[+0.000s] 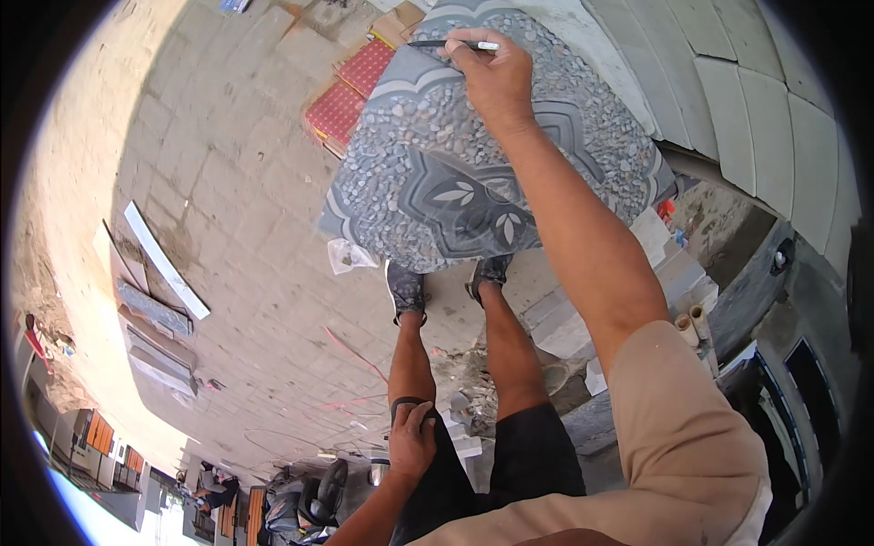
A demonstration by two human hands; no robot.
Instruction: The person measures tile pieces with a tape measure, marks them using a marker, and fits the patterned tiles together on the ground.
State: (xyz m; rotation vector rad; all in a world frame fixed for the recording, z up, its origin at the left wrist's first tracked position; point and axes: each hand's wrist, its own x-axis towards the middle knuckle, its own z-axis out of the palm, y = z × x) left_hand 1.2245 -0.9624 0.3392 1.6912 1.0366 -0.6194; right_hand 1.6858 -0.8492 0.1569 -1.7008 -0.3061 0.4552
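A slim black pen or marker with a white end [490, 45] is pinched in my right hand [496, 77]. Its dark tip points left, over the far left edge of a large patterned tile [382, 173]. Grey pebble shapes, wavy borders and a leaf motif cover the tile's face. Down at my left knee, my left hand [414, 441] rests on the hem of the black shorts [537, 450], fingers laid over it. I see nothing held there. The tile's near edge lies just beyond my shoes [407, 284].
Red patterned boxes [339, 114] stand beside the tile's left edge. A crumpled white bag [350, 257] lies near my shoes. Cut strips and slabs [159, 309] lie on the paving at left. Rubble and slab pieces [564, 323] are at right, near a light panelled surface [728, 100].
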